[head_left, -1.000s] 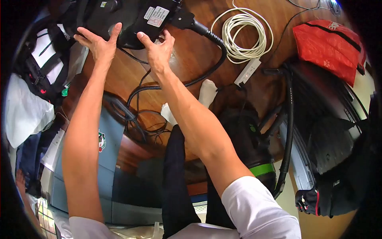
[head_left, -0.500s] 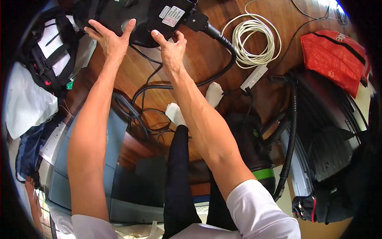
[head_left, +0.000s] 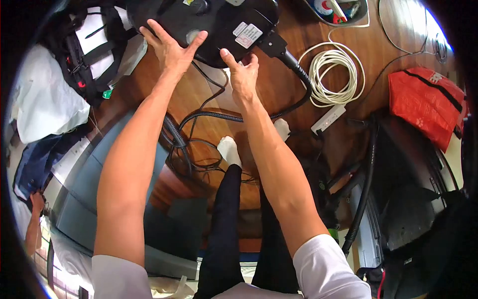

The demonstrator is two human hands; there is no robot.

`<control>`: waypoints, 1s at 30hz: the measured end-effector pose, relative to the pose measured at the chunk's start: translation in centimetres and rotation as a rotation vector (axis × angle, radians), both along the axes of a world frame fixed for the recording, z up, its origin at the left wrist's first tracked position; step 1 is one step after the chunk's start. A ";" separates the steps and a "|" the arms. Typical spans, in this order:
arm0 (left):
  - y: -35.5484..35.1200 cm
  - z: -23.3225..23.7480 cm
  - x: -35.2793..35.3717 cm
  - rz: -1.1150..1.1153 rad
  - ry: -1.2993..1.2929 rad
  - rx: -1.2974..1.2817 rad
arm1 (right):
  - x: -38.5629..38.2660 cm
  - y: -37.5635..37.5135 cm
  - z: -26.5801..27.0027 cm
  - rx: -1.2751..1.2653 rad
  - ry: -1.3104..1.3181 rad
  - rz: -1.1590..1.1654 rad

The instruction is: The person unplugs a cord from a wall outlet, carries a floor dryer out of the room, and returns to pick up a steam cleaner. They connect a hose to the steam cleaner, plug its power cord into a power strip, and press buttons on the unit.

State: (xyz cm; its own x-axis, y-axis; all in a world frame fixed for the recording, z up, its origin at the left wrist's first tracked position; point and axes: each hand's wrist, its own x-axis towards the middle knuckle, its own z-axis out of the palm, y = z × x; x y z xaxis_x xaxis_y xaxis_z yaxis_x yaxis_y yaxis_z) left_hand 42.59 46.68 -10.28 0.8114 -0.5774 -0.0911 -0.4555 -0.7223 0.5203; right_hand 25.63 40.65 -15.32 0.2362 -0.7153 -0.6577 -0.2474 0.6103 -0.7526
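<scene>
A black appliance [head_left: 221, 32] with a white warning label [head_left: 247, 35] on its surface is at the top of the head view, partly cut off by the edge. My left hand [head_left: 171, 52] grips its near side, thumb and fingers spread against the casing. Close by, my right hand [head_left: 243, 77] holds the near edge, with the thumb on top and some fingers hidden. A ribbed black hose [head_left: 298, 74] plugs into the appliance's right side and loops across the floor behind my forearm. A thin black cable [head_left: 206, 102] hangs below it.
A coiled white cable [head_left: 318, 74] and a power strip [head_left: 328, 119] lie on the wooden floor [head_left: 269, 62]. At right are a red bag [head_left: 423, 102] and black cases. A backpack [head_left: 94, 50] sits left, a tub [head_left: 358, 17] top right. Another hand [head_left: 36, 202] shows far left.
The camera view has shifted, so the floor items appear lower and mostly further right. More of the tub at the top shows. Both hands keep the same hold on the appliance.
</scene>
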 end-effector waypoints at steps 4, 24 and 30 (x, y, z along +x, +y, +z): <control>0.2 0.4 0.3 -0.026 -0.008 0.022 | 0.1 -0.1 0.8 -0.007 -0.066 -0.010; 0.8 -0.5 0.0 -0.026 -0.129 -0.015 | -2.0 -12.9 2.9 -0.670 0.141 0.666; 0.8 -0.9 0.2 -0.022 -0.133 -0.081 | -1.0 -13.4 5.0 -0.508 0.231 0.645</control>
State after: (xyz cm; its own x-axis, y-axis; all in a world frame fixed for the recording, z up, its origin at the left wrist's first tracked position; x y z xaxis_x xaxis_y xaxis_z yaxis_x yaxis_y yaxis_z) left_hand 42.81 47.52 -11.15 0.8003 -0.5962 0.0640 -0.5396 -0.6695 0.5105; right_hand 24.65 27.29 -10.35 0.5984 -0.7079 -0.3753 -0.6115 -0.1008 -0.7848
